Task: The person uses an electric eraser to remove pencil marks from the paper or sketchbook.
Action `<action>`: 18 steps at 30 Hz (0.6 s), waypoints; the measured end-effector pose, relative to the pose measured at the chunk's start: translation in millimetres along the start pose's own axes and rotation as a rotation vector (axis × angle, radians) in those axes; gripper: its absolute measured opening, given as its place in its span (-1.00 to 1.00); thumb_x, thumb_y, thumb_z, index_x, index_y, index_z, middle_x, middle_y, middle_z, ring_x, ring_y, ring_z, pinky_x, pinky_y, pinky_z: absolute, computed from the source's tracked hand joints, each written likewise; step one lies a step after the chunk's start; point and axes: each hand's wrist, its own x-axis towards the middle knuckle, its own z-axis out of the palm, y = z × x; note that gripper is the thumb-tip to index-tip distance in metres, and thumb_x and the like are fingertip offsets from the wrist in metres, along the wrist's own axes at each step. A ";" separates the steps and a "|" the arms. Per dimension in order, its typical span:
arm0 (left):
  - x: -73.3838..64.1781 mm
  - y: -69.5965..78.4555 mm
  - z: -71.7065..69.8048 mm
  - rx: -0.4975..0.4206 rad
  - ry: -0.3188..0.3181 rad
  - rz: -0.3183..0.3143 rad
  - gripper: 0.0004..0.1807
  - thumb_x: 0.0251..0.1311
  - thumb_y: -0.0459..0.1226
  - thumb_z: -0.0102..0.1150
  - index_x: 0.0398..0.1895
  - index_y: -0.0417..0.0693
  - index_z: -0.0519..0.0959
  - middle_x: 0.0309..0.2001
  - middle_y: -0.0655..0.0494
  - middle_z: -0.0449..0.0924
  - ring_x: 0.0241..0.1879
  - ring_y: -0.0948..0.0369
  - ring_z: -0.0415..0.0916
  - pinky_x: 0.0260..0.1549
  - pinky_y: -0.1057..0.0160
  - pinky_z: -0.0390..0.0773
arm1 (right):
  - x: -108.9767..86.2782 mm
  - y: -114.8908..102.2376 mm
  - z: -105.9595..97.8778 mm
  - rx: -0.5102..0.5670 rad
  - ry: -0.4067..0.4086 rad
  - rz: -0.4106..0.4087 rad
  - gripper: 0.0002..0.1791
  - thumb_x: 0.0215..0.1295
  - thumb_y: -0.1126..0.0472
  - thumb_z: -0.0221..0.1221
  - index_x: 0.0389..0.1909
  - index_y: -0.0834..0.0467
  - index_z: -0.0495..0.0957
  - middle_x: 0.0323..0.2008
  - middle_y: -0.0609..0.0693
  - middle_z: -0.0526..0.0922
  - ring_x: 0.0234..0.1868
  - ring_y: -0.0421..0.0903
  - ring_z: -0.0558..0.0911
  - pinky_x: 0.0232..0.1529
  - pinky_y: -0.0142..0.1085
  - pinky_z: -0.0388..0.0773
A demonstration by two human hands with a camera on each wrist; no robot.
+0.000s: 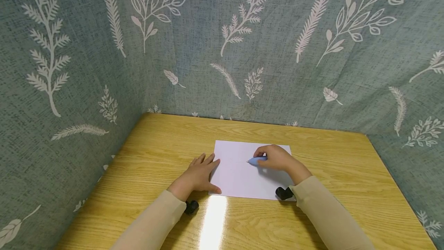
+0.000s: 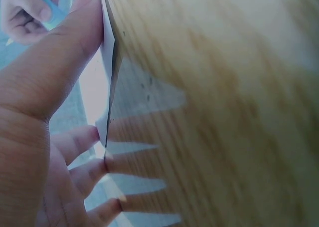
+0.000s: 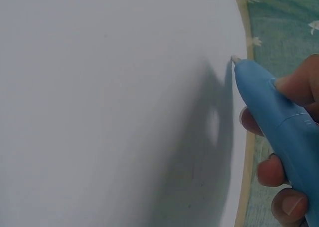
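A white sheet of paper lies on the wooden table. My right hand is over its right half and grips a thick blue pen-like tool. The tool is tilted, with its narrow pale tip pointing left at the paper in the head view; whether it touches cannot be told. In the right wrist view the thumb lies along the tool's upper side and curled fingers support it from below. With fingers spread, my left hand rests at the paper's left edge, its thumb on the near left corner.
The yellowish wooden table extends around the paper, with a bright glare strip in front. A grey-green cloth with white leaf prints hangs behind and at the sides. Black wrist devices sit by both sleeves.
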 end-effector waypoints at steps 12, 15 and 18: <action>-0.1 0.6 -1.6 -0.007 -0.004 0.000 0.19 -0.13 0.28 0.46 0.58 0.09 0.17 0.60 -0.03 -0.08 0.55 -0.21 -0.23 0.46 -0.23 -0.16 | -5.8 4.6 -3.9 0.006 0.010 0.012 -0.83 0.23 0.18 0.31 -0.15 -0.05 0.70 -0.26 -0.19 0.65 -0.30 -0.21 0.55 -0.19 -0.21 0.49; -0.3 0.9 -1.4 -0.010 -0.002 0.001 0.19 -0.13 0.27 0.47 0.58 0.08 0.17 0.60 -0.03 -0.07 0.55 -0.21 -0.22 0.46 -0.23 -0.16 | -5.6 5.5 -4.0 0.005 0.009 0.012 -0.83 0.23 0.18 0.30 -0.16 -0.05 0.70 -0.28 -0.20 0.65 -0.33 -0.21 0.53 -0.21 -0.23 0.47; -0.7 1.2 -1.1 -0.009 -0.002 0.000 0.19 -0.13 0.27 0.47 0.58 0.09 0.17 0.60 -0.03 -0.07 0.55 -0.21 -0.22 0.46 -0.23 -0.15 | -5.2 5.8 -3.6 0.009 0.006 0.009 -0.83 0.22 0.19 0.30 -0.16 -0.05 0.70 -0.29 -0.21 0.64 -0.35 -0.21 0.52 -0.23 -0.24 0.46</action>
